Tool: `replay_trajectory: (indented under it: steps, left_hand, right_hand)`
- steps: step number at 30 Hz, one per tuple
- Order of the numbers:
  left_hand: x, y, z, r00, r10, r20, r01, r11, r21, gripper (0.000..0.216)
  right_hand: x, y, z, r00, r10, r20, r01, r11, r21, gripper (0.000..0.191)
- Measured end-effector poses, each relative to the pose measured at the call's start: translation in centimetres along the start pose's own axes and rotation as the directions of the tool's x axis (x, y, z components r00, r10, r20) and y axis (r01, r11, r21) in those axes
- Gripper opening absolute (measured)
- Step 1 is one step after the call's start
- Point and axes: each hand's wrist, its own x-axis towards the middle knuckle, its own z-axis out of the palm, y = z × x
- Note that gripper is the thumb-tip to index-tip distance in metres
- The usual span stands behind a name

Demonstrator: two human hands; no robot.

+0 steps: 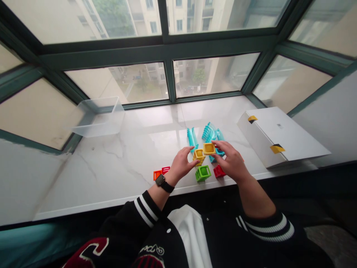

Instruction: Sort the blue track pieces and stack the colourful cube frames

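Note:
Between the thumb and fingers of my left hand (182, 163) is a yellow open-sided toy block (199, 156). My right hand (232, 160) pinches a second yellow block (209, 149), its hollow face toward me, close beside the first. Below them a green block (203, 173) sits near the sill's front edge. A red block (219, 171) lies under my right hand, partly hidden by it. Left of my left wrist are an orange block (157, 175) and another red one (165, 170), partly covered. Beyond my hands lie a clear blue straight track piece (192, 138) and a curved one (209, 131).
A white marble-patterned sill (134, 149) carries everything. At the back left stands a clear plastic bin (103, 123). On the right is a white box (284, 134) with yellow-and-black tape tabs. Green-framed windows (170, 78) close off the back.

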Motion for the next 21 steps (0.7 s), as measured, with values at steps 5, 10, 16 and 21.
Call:
replay_trajectory:
  steps: [5,10,16,21]
  left_hand:
    - [0.6,-0.5,1.0,0.997,-0.07,0.029,0.071,0.996,-0.052,0.056]
    - [0.7,-0.1,1.0,0.989,-0.135,0.066,0.142,0.983,-0.118,0.044]
    - [0.7,0.4,0.8,0.984,-0.156,0.085,0.17,0.964,-0.205,0.041]
    - [0.7,0.5,0.8,0.986,-0.143,0.086,0.16,0.959,-0.235,0.041]
  right_hand:
    - [0.0,0.1,0.7,0.999,0.026,0.028,-0.027,0.999,0.041,0.044]
    - [0.2,0.0,1.7,0.997,0.051,0.055,-0.056,0.995,0.08,0.044]
    - [0.5,0.1,2.7,0.994,0.069,0.09,-0.08,0.989,0.125,0.044]
    - [0.6,0.5,3.5,0.987,0.112,0.113,-0.126,0.983,0.131,0.044]
